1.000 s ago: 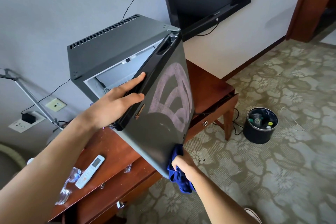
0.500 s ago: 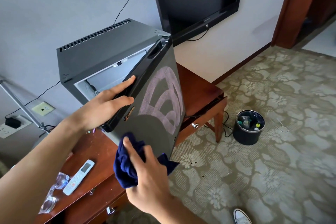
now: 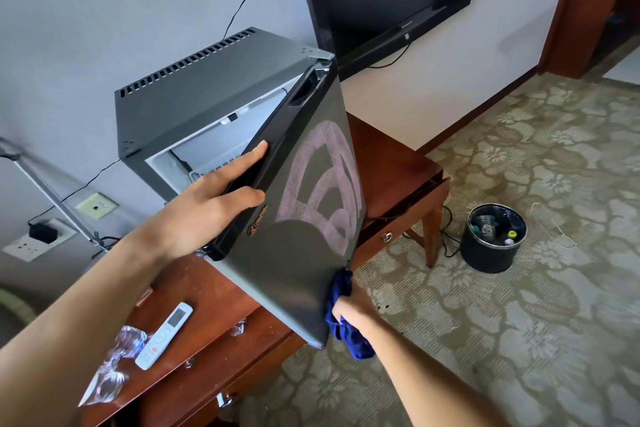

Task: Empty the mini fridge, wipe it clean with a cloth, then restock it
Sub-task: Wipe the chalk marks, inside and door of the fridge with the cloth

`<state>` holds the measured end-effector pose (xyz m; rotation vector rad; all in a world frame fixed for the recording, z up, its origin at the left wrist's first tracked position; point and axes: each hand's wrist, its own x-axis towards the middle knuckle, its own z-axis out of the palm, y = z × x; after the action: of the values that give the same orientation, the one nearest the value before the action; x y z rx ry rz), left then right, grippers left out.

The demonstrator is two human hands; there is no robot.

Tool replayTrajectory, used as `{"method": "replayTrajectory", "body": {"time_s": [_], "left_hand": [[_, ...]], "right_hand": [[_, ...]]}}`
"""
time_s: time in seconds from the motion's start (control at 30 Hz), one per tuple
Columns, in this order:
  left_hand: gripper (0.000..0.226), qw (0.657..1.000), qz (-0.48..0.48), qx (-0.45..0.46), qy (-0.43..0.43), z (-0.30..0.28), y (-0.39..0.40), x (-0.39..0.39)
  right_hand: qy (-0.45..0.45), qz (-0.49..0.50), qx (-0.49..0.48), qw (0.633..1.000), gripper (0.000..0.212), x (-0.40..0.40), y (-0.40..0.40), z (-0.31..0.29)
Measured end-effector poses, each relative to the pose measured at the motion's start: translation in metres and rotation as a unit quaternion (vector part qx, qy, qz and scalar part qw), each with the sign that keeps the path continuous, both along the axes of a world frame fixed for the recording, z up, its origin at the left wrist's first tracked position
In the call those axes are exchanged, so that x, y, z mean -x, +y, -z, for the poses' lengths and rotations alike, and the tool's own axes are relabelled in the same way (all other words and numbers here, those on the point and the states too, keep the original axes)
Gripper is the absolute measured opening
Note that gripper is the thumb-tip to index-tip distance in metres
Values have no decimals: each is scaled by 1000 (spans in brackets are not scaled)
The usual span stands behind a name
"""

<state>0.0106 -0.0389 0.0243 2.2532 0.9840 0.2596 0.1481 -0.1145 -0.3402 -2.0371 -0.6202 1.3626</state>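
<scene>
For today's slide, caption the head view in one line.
Left hand steadies the mini fridge door while right hand wipes its edge with a blue cloth.

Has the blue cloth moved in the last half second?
Yes. The blue cloth, in the right hand, went from the fridge door front to its lower right edge.
</scene>
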Motion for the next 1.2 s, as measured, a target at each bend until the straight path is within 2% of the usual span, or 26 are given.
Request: {"method": "replayTrajectory", "body": {"time_s": [0.07,0.23,0.37,0.5,0.57,0.67,0.73,0.8,0.87,0.93,1.03,1.2], "left_hand": [[61,1000,0,6,3,-1,0,1],[43,1000,-24,-9,-1,1,-6,-3],[32,992,-33,-105,61,-10,-3,-14],[15,987,-60,-113,99,-17,12,-38],[23,979,-56,-142,138,-10,10,-43],[35,976,-48,-150,148,-4,8,-44],[38,975,-44,-153,158,-3,11,-44],[39,973,-40,-155,163,-2,15,-43],[39,974,-37,-153,160,-2,18,-40],[39,977,-37,-145,153,-3,20,-37],[41,979,-32,-135,150,-3,20,-36],[40,978,-36,-137,155,-4,23,-33]], "right_hand": [[1,-28,33,999,100,1,2,4],[19,4,25,999,101,8,-7,-7],[38,35,-63,997,95,7,-12,-44],[19,57,-160,985,82,-5,-6,-94],[-11,38,-202,979,85,-6,-6,-114],[-86,-14,-245,966,107,5,-19,-157],[-170,-38,-301,938,103,20,-31,-183],[-252,-70,-362,895,98,37,-46,-203],[-287,-126,-397,863,106,52,-60,-215],[-310,-177,-407,841,113,61,-68,-218],[-373,-198,-401,813,115,56,-68,-214],[-418,-215,-371,801,115,43,-52,-217]]}}
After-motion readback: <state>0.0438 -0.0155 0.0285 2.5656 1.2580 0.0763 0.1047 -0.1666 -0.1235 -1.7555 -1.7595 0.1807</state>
